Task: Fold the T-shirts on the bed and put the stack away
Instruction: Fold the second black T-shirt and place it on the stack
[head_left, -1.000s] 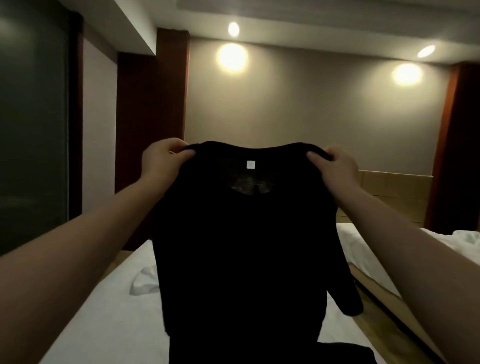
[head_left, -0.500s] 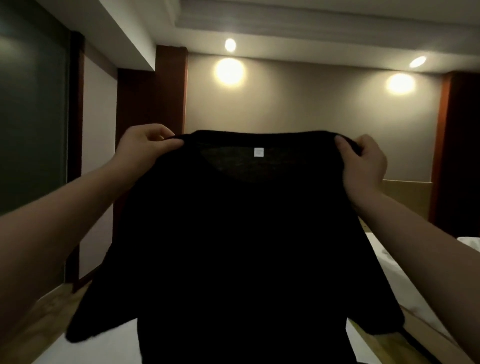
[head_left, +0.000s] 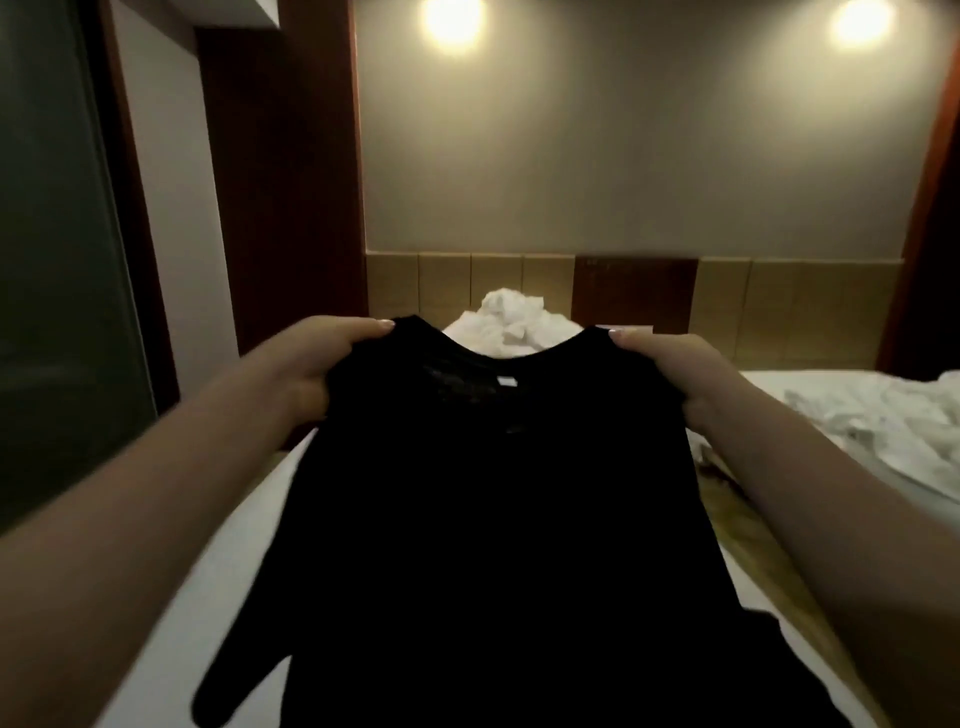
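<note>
Dim bedroom: a beige wall with two lit wall lamps (head_left: 449, 21), a tan panelled headboard (head_left: 415, 286) and a white-sheeted bed (head_left: 234, 545) running away from the camera. The black T-shirt (head_left: 493, 519) is over the middle of this bed, with its long axis along the bed's length. The collar points away toward the headboard and the hem points toward the person. The inside neck label (head_left: 506, 381) faces up. The left hand (head_left: 317, 364) pinches the left shoulder seam, thumb on top and fingers curled beneath. The right hand (head_left: 680, 374) pinches the right shoulder seam the same way. The two hands are spread to the width of the collar. One sleeve (head_left: 234, 691) trails out at lower left over the sheet; contact with the sheet cannot be determined. A crumpled white bedding pile (head_left: 511, 325) lies beyond the collar at the bed's head. A strip of wooden floor (head_left: 753, 545) separates this bed from a second bed (head_left: 810, 382) on the right, which carries rumpled white linen (head_left: 883, 421). A dark glass panel (head_left: 52, 260) stands on the left.
</note>
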